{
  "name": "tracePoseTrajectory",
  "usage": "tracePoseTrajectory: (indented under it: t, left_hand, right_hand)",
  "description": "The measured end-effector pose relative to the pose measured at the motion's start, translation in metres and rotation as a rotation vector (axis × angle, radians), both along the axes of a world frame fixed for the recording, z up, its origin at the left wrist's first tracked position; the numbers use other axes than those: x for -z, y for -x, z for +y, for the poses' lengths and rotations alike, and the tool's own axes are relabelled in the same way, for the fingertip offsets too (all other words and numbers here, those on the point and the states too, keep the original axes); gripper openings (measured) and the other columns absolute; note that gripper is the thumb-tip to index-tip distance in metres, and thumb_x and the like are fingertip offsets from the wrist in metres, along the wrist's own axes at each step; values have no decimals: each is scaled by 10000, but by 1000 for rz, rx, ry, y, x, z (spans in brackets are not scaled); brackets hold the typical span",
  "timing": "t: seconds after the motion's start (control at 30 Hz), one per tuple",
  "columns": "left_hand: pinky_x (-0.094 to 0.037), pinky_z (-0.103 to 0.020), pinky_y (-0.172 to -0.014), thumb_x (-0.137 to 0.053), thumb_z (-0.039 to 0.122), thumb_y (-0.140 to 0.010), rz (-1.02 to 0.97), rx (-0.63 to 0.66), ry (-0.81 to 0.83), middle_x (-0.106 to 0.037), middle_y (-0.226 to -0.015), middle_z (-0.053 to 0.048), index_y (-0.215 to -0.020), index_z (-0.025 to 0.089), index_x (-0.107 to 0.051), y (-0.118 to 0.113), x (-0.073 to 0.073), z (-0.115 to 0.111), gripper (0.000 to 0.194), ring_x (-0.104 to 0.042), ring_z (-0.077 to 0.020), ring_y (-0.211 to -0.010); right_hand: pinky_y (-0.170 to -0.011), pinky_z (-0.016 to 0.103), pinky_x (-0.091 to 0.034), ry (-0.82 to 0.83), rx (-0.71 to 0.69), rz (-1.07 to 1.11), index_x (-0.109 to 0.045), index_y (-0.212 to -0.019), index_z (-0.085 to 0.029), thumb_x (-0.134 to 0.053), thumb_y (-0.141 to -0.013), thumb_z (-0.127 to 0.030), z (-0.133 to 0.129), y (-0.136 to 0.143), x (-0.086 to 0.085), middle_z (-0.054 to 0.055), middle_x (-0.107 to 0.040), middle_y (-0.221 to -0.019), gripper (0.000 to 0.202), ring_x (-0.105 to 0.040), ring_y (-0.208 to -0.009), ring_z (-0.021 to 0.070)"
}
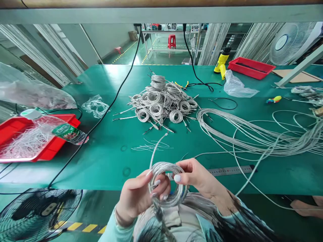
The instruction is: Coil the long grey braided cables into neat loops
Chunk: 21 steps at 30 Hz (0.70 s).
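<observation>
Above the table's front edge, a coil of clear-sheathed silvery cable (pixel 165 165) is held between both hands. My left hand (pixel 141 193) is closed round the coil's left side, its fingertips showing inside the ring. On the upper right of the coil, my right hand (pixel 194 176) pinches it between thumb and forefinger. One cable end rises from the coil's left side and points away over the green table (pixel 106 171). Beyond it lies a pile of similar small coils (pixel 156 109). Thin white ties (pixel 152 147) lie between the pile and my hands.
Long loose cables (pixel 264 141) spread over the right side, near a steel ruler (pixel 230 171). At left are a red tray (pixel 47 153) and a bottle (pixel 68 131). A black cord (pixel 114 97) hangs across the left; a yellow heat gun (pixel 222 62) stands at the back right.
</observation>
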<state>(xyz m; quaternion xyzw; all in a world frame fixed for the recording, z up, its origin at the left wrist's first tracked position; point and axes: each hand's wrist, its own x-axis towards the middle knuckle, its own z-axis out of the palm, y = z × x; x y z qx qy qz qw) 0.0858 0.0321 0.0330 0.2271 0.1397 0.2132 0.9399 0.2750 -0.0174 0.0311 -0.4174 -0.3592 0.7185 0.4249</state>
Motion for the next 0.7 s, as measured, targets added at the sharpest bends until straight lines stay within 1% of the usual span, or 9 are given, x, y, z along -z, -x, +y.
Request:
tracePoseTrajectory:
  t: [0.07,0.13,0.27,0.37,0.47,0.53,0.6,0.67,0.7]
  left_hand:
    - [-400,-272,-646,-565,367,-858,181,-50,-70,-469,-610,-33,-749,120,-589,1,0,3,271,-508,-166,-676]
    - [-419,-269,-653,-546,408,-884,303,-86,-180,-509,-670,-41,-787,124,-591,1,0,4,304,-521,-161,-696]
    - [-425,-242,-598,-540,498,-885,632,-141,-594,-560,-723,-13,-915,165,-544,-2,-1,5,335,-529,-136,-640]
    - [-423,-241,-548,-478,511,-908,909,-161,-865,-589,-661,7,-985,189,-500,-7,-1,4,332,-560,-149,-589]
    - [-430,-248,-516,-394,522,-932,993,-151,-984,-585,-599,11,-914,194,-482,-10,2,6,340,-569,-155,-536]
    - [-459,-258,-523,-366,504,-946,1030,-160,-1073,-620,-664,-11,-978,187,-501,-10,4,10,346,-596,-164,-575]
    - [-521,-293,-609,-387,458,-953,1098,-287,-1274,-663,-894,-78,-1175,168,-478,-6,5,16,376,-647,-194,-762]
    - [-544,-378,-802,-450,368,-944,1126,-513,-1619,-601,-1165,-150,-1345,159,-372,2,5,20,459,-604,-245,-1050]
    - [-514,-425,-899,-483,312,-932,1087,-602,-1835,-570,-1231,-166,-1375,151,-350,6,5,22,490,-545,-270,-1164]
  right_hand:
    - [-475,190,-263,20,85,-55,-541,-654,-137,-782,-660,-428,-1,1,1,-53,-426,-583,377,-343,-523,57]
    - [-437,185,-285,40,119,-87,-518,-634,-151,-794,-640,-449,-1,2,1,-59,-437,-554,407,-364,-484,56]
    - [-413,173,-323,67,137,-138,-541,-637,-149,-836,-589,-416,1,6,1,-55,-497,-544,401,-409,-458,55]
    - [-407,167,-337,70,142,-191,-558,-651,-147,-840,-587,-402,2,9,1,-57,-512,-528,386,-425,-447,56]
    - [-405,169,-354,32,150,-236,-586,-670,-143,-806,-638,-435,3,9,6,-51,-527,-534,367,-447,-444,61]
    - [-402,173,-363,17,177,-238,-604,-687,-138,-807,-642,-438,4,8,11,-48,-541,-549,365,-457,-434,60]
    - [-401,179,-372,35,233,-204,-606,-682,-136,-818,-630,-447,6,7,16,-52,-536,-541,380,-454,-417,57]
    - [-401,176,-373,89,306,-125,-592,-651,-135,-817,-627,-478,9,7,20,-61,-505,-513,411,-438,-406,49]
    - [-407,169,-374,127,350,-62,-593,-647,-132,-815,-624,-497,10,8,20,-64,-496,-510,428,-435,-413,44]
